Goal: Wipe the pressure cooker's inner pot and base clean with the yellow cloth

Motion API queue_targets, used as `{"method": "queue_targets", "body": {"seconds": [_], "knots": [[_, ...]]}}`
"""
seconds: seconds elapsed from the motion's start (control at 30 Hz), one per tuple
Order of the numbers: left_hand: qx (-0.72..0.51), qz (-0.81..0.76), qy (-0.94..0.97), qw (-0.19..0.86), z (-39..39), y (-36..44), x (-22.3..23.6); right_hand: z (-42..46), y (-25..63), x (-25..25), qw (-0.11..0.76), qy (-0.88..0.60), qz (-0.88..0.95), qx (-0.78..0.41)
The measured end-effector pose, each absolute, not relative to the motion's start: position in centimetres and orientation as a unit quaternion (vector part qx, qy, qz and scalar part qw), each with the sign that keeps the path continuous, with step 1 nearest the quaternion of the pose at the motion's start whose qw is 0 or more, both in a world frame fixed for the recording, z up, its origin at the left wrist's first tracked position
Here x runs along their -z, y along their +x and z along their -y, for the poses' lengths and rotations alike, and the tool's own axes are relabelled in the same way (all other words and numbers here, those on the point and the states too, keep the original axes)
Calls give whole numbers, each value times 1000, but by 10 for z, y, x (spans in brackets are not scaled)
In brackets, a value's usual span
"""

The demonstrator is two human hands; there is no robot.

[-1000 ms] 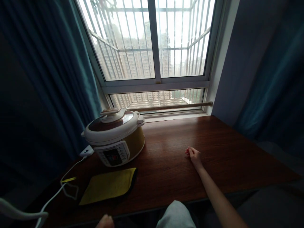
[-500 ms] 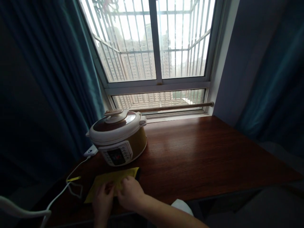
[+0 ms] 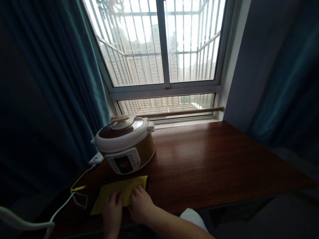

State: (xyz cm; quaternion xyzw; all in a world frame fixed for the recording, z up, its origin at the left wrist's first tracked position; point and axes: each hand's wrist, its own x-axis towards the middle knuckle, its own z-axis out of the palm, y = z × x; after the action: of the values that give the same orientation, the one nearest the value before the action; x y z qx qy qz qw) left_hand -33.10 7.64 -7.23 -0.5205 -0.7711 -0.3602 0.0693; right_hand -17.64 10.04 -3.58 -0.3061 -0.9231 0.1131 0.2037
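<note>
A cooker [image 3: 126, 146] sat on the table [image 3: 199, 162] before the window [image 3: 159, 49], a curtain [image 3: 62, 76] to its left.

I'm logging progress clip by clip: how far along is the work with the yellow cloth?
Probably early. Already done: the yellow cloth lies spread out in front of the cooker. In hand: the left hand and right hand are both at the cloth; whether their fingers pinch it is unclear. Left: the cloth isn't lifted off the table, but nothing visible settles the end point.
</note>
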Motion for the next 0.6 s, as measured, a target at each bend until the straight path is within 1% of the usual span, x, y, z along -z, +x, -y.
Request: {"method": "queue_targets", "body": {"seconds": [0.2,0.3,0.4,0.43,0.53,0.6], "knots": [[334,776,-534,33,-76,-340,76,-95,-175,43,148,-339,925,-85],[276,777,-564,36,-76,-329,73,-93,-165,35,102,-346,929,-87],[181,788,-584,72,-79,-295,69,-96,-144,21,74,-373,916,-129],[166,782,-596,77,-80,-280,68,-98,-134,16,68,-391,906,-144],[132,727,-667,101,-82,-228,67,-106,-98,6,76,-466,865,-171],[143,689,-701,114,-83,-195,68,-114,-66,3,96,-518,834,-165]]}}
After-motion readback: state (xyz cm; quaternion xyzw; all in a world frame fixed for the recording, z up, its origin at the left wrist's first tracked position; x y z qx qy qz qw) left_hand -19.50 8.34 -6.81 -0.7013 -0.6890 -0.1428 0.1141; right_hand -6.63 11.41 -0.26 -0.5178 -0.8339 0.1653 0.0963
